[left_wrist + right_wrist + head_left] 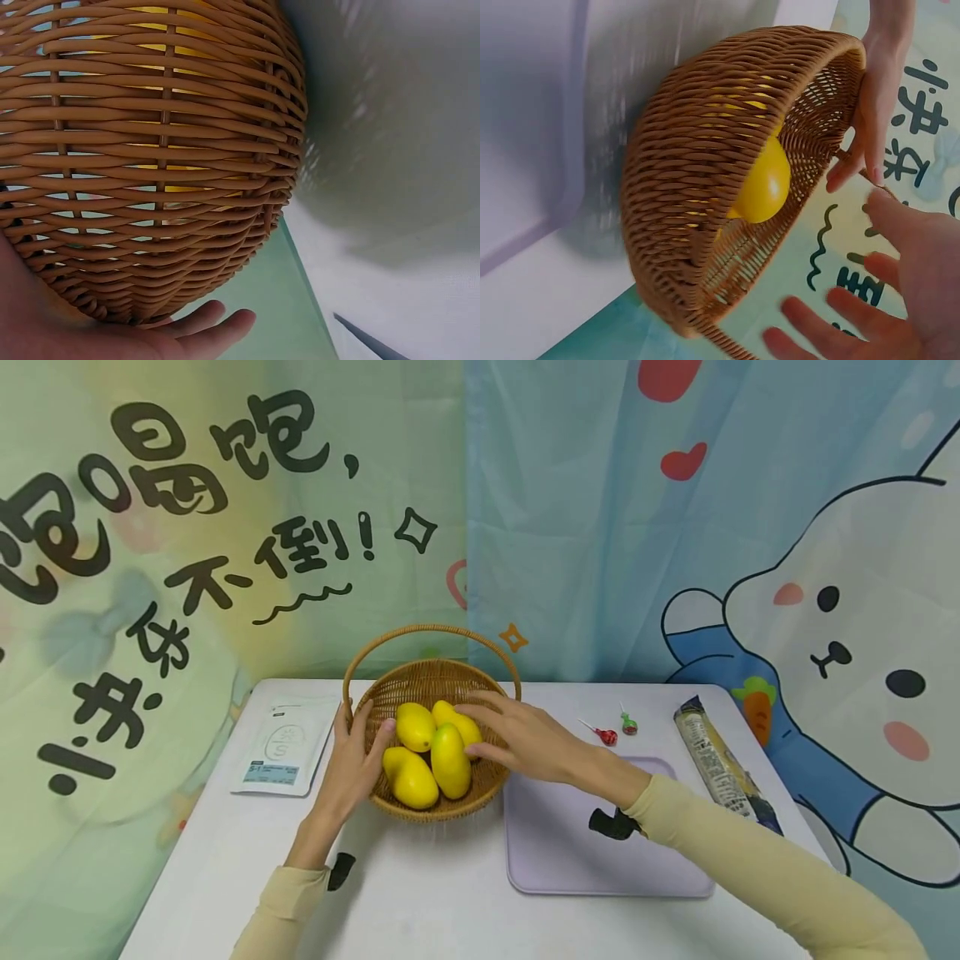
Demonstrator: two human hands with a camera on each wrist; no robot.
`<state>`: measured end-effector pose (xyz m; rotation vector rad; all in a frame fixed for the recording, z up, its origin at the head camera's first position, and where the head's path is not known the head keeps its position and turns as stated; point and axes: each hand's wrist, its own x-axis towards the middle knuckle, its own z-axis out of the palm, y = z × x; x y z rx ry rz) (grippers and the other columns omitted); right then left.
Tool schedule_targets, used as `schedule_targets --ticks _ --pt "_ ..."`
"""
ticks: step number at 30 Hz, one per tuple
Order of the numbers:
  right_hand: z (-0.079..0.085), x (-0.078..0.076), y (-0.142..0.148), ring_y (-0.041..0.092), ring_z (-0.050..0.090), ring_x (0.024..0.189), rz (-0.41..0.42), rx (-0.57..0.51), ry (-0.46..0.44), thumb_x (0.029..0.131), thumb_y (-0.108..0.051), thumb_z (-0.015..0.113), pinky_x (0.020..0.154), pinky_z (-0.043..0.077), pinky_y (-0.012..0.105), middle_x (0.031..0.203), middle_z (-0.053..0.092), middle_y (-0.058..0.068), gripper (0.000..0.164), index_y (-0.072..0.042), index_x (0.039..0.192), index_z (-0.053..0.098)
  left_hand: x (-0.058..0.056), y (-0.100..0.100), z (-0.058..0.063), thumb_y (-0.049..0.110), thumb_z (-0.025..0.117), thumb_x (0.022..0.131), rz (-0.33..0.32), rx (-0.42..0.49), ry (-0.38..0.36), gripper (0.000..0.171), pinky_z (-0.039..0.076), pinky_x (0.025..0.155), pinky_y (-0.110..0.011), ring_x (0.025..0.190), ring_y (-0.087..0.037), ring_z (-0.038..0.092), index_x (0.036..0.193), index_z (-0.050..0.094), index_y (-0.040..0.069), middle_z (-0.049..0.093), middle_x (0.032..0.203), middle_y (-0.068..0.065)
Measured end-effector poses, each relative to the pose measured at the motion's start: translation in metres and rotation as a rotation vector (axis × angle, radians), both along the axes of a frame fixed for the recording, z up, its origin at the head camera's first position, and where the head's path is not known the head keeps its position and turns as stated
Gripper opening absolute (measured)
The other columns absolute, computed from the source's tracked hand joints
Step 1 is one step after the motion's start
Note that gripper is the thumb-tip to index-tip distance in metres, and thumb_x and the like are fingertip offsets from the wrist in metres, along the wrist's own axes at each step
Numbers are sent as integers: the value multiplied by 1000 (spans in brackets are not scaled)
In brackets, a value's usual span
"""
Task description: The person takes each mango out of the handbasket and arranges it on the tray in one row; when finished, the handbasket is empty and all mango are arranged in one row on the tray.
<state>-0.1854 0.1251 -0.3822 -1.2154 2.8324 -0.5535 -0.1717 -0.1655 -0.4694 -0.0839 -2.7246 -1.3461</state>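
Note:
A brown wicker basket (438, 672) with a tall arched handle stands on the white table and holds several yellow mangoes (452, 760). My left hand (352, 760) lies along the basket's left side, beside the foot of the handle. Its fingers (217, 330) reach nearly straight along the outside of the weave, and its thumb points up at the rim. Over the right part of the opening hovers my right hand (517, 735), fingers spread near the mangoes. Nothing is between those fingers in the right wrist view. The basket's underside is hidden.
Left of the basket lies a white pouch (281, 747). A lilac tray (607, 877) lies to the right, partly under my right forearm. Behind it are a red lollipop (606, 737) and a green lollipop (628, 724). A long packet (723, 764) lies near the right edge.

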Motion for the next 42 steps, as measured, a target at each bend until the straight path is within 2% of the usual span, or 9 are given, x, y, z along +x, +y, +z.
schedule_targets --ticks 5,9,14,19,28,33,38,42 --pt "4 -5 -10 29 56 132 3 97 -205 99 -41 65 103 51 49 150 51 10 54 -16 146 56 1 2 -2 64 39 103 -3 5 0 78 32 112 -70 148 -52 26 163 23 17 -8 170 -14" --pt "-1 -8 -16 31 54 135 -2 164 -296 97 -36 70 107 48 51 152 50 13 54 -17 146 57 1 3 -4 64 38 103 -1 -4 6 78 34 111 -69 147 -52 29 163 22 17 -8 170 -14" --pt "-13 -11 -23 32 54 135 -2 229 -307 98 -36 69 107 49 49 155 45 15 57 -19 150 52 3 4 -6 63 39 103 -2 -9 10 78 36 109 -70 146 -53 31 163 23 16 -7 170 -15" --pt "-19 -11 -30 31 53 137 -6 246 -334 98 -39 68 109 47 48 157 43 13 64 -16 154 45 4 5 -7 64 39 103 0 -17 5 78 37 109 -70 146 -52 30 163 23 16 -6 170 -16" --pt "-30 -10 -43 38 57 130 -63 251 -397 95 -41 71 104 50 49 165 25 22 86 -14 162 25 4 5 -5 63 39 103 5 -22 9 79 37 109 -69 146 -52 31 163 22 16 -8 170 -15" --pt "-37 -8 -53 33 62 120 -101 228 -391 91 -36 77 98 54 44 162 27 27 92 -10 162 23 3 4 -4 62 41 103 0 -19 19 79 36 110 -69 147 -51 30 163 21 15 -8 170 -13" --pt "-37 -9 -58 34 55 131 -109 215 -381 92 -26 77 105 51 42 160 29 26 88 -8 161 26 2 4 -3 63 41 103 1 -18 24 79 37 110 -68 146 -51 32 163 21 16 -8 171 -12" --pt "-35 -10 -61 34 54 134 -95 243 -368 92 -25 77 105 51 41 160 31 25 87 -8 160 27 1 3 -2 64 41 102 2 -16 24 79 38 109 -68 145 -52 33 163 21 17 -9 170 -12"
